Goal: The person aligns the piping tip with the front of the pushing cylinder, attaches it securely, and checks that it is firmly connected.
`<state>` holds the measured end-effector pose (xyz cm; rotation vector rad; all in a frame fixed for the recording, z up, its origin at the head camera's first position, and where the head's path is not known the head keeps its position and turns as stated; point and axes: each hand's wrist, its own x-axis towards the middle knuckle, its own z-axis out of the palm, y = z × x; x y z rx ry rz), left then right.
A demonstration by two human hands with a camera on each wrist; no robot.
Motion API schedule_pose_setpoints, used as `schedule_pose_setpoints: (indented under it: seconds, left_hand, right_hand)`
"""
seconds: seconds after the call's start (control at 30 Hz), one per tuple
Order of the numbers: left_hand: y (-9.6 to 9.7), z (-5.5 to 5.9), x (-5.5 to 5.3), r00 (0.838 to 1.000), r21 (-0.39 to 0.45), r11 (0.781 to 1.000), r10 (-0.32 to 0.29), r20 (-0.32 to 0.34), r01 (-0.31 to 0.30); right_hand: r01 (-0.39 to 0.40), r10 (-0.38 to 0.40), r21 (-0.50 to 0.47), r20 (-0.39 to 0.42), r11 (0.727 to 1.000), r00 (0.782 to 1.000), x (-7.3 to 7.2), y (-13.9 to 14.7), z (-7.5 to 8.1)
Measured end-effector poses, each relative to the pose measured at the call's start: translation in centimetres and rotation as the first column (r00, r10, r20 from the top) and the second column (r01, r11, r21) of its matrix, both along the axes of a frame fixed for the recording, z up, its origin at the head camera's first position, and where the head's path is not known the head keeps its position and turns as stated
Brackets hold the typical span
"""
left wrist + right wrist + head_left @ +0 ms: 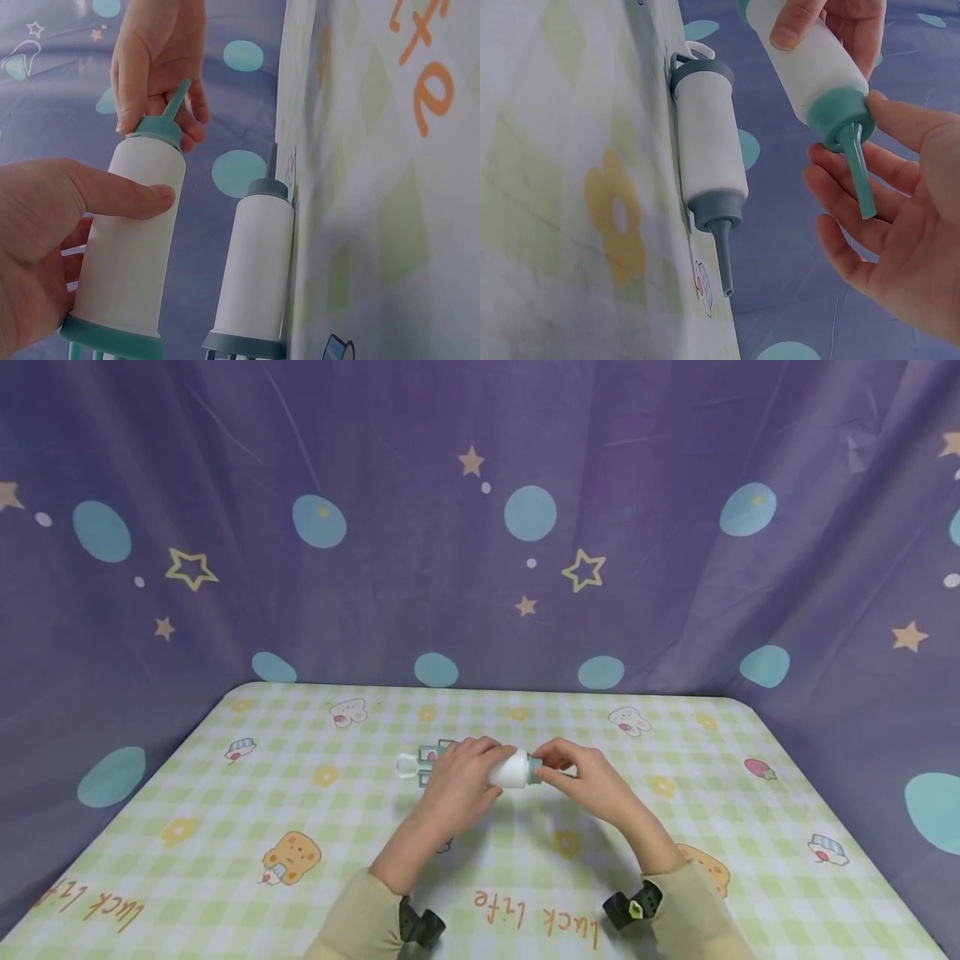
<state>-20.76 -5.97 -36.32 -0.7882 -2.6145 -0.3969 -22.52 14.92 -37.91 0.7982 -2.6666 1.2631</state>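
Observation:
My left hand [461, 781] grips the white barrel of a decorating syringe [512, 770] from above, the thumb lying across it in the left wrist view. The syringe lies sideways over the middle of the table, its ring handle [406, 766] to the left. At the other end, my right hand [592, 777] pinches the teal cap [840, 120] between thumb and fingers. A slim teal nozzle [859, 172] sticks out past those fingers. Close by on the cloth lies a second white syringe [709, 135] with a grey-blue cap and nozzle; the left hand mostly hides it in the head view.
A green-and-white checked cloth [360, 877] with printed animals, flowers and lettering covers the table. Behind it hangs a purple curtain [405, 568] with stars and blue spots, and the table's far edge runs along it. Dark wrist cameras [633, 906] sit at both sleeves.

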Motion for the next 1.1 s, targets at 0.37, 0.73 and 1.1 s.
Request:
schedule_pose_setpoints:
  seconds: [0.37,0.73,1.1]
  left_hand:
    - [-0.25,0.0,-0.22,1.0,0.016,1.0,-0.004,0.005,0.004]
    - [-0.22,0.18,-0.1,1.0,0.022,1.0,0.003,0.005,-0.003]
    - [-0.04,0.68,0.31,1.0,0.013,1.0,0.004,0.013,-0.004]
  right_hand:
    - [-0.065,0.066,0.036,-0.032,0.997,0.997,-0.16,0.16,0.07]
    - [-0.063,0.062,0.04,0.025,0.997,0.998,-0.16,0.28,0.08]
    - [-0.063,0.059,0.045,0.077,0.997,0.995,-0.05,0.4,0.09]
